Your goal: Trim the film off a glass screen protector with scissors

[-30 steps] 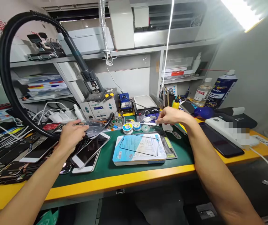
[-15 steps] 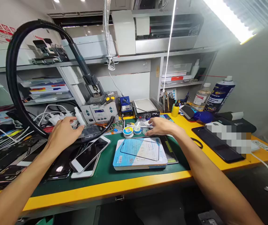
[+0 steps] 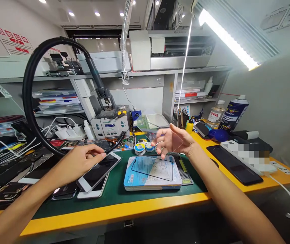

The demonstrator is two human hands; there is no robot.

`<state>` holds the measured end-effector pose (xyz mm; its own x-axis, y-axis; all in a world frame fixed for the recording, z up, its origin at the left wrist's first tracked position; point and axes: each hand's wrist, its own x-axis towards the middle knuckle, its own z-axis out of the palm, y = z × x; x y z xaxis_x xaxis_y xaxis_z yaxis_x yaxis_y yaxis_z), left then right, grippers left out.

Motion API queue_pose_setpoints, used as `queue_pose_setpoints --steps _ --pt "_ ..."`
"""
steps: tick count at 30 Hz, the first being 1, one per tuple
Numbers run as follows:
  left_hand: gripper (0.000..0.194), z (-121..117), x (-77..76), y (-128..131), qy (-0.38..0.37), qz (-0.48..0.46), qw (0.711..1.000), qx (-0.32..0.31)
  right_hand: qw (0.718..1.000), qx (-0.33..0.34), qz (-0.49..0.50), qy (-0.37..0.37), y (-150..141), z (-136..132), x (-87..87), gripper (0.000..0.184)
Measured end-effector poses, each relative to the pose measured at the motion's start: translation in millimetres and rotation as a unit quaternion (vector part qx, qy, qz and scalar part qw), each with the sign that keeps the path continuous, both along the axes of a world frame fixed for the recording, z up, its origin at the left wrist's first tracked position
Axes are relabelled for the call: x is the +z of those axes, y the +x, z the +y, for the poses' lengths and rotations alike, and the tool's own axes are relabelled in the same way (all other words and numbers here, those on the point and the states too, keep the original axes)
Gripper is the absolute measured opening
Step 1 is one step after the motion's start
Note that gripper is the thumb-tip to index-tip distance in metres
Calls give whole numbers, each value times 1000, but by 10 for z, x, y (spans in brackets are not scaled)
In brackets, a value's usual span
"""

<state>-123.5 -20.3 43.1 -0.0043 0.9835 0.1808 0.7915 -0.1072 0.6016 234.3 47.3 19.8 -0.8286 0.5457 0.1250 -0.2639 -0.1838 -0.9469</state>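
Note:
My right hand point(image 3: 174, 139) is raised above the back right of a blue-and-white box point(image 3: 128, 176), palm turned toward me and fingers curled. A see-through plastic film point(image 3: 145, 122) runs up and left from this hand, one corner overlapping the palm; the exact grip is hard to make out. On the box lies a clear glass panel with a thin black border point(image 3: 172, 171). My left hand point(image 3: 87, 159) hovers by a white-framed phone point(image 3: 98, 173), thumb and fingers drawn together with nothing visible in them. The phone rests tilted on another white phone point(image 3: 104, 186).
Behind the box stand solder spools point(image 3: 140, 148) and a grey rework station point(image 3: 110, 127). A thick black hose point(image 3: 28, 95) arches at left over piled phone parts. At right lie a black phone point(image 3: 233, 166), a spray can point(image 3: 233, 113) and a yellow bottle point(image 3: 189, 126).
My right hand has lifted from behind the spools and turned palm toward me, with the clear film now showing. My left hand has come down and right, closing its fingers. The view has tilted up.

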Motion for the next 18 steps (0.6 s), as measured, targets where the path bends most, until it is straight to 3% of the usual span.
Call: queue_pose_setpoints --steps 3,7,10,14,18 --pt "39 -48 -67 -95 -54 43 997 -37 999 20 26 -30 -3 30 -34 53" --pt "33 -170 -68 -167 -63 41 997 -30 997 34 38 -61 -21 35 -31 51" --pt "32 -249 0 -91 -60 -45 996 -41 995 49 40 -76 -76 8 -17 47" --pt "42 -268 102 198 -39 -176 981 -72 993 71 41 -80 -176 -60 -12 44" --pt "41 -209 178 535 3 -287 946 -149 993 87 28 -76 -250 -119 -28 48"
